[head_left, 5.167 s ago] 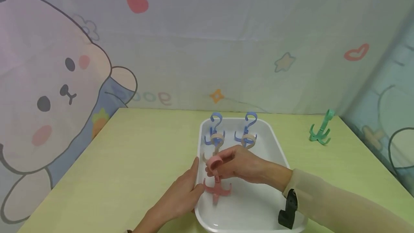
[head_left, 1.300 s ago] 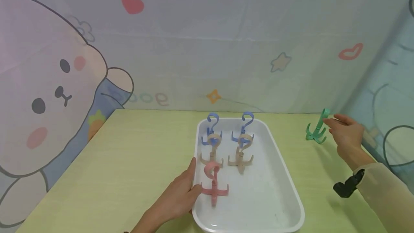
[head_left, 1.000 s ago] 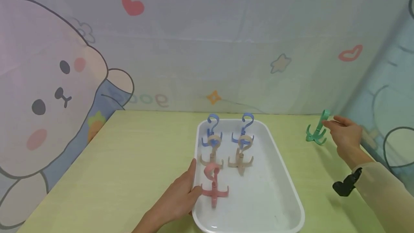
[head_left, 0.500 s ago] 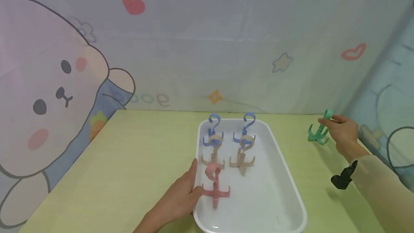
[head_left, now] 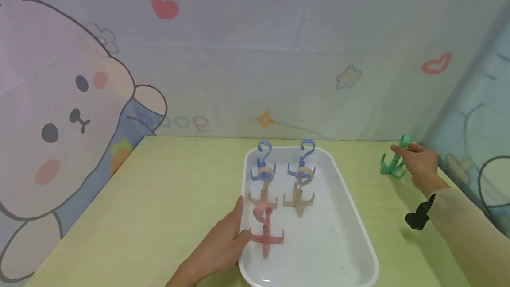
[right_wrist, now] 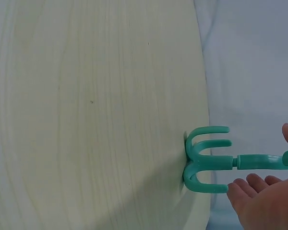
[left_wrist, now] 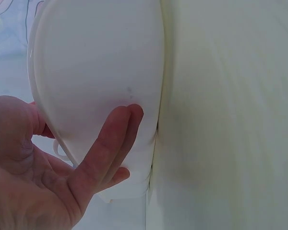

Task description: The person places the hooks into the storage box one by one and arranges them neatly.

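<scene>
My left hand (head_left: 219, 245) holds the near left side of a white tray (head_left: 318, 247), thumb at the rim and fingers along the outer wall (left_wrist: 108, 143). At the table's far right my right hand (head_left: 422, 163) surrounds the upper stem of a green four-pronged rotating hook (head_left: 393, 168). In the right wrist view, thumb and fingers are spread on either side of the green stem (right_wrist: 261, 162), with a gap visible. The hook stands upright on its prongs. Inside the tray stand a pink hook (head_left: 266, 237), two beige hooks (head_left: 299, 199) and two blue hooks (head_left: 301, 166).
The pale wood-look table (head_left: 139, 216) extends left of the tray. A printed cloth backdrop (head_left: 247, 56) with a cartoon bear rises behind the table's back edge, and another cloth (head_left: 486, 114) hangs at the right.
My right hand let go of the pink hook in the tray and moved right to the green hook. Lately it has shifted slightly left around that stem. My left hand stays on the tray.
</scene>
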A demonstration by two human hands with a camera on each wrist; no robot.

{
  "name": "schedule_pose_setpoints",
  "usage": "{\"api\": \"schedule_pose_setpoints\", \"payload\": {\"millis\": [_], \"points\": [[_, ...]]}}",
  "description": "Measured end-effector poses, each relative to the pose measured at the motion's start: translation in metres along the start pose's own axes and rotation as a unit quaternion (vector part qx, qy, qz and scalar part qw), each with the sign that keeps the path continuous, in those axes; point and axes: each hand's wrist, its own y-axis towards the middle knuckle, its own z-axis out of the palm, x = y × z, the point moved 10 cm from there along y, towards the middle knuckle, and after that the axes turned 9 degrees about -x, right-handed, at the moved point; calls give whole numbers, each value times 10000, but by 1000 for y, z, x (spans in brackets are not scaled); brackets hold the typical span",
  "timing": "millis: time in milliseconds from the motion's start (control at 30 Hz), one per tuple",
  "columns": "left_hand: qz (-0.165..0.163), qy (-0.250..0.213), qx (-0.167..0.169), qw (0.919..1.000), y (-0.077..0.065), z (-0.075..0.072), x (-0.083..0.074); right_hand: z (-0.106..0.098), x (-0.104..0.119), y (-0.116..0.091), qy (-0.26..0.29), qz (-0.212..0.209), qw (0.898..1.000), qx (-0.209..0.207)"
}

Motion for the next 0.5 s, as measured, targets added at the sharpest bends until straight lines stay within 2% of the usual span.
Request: {"api": "schedule_pose_setpoints", "payload": {"millis": [500], "points": [[53, 45, 5, 10000, -1, 0, 0, 3, -4, 10, -96, 37, 9999, -51]]}}
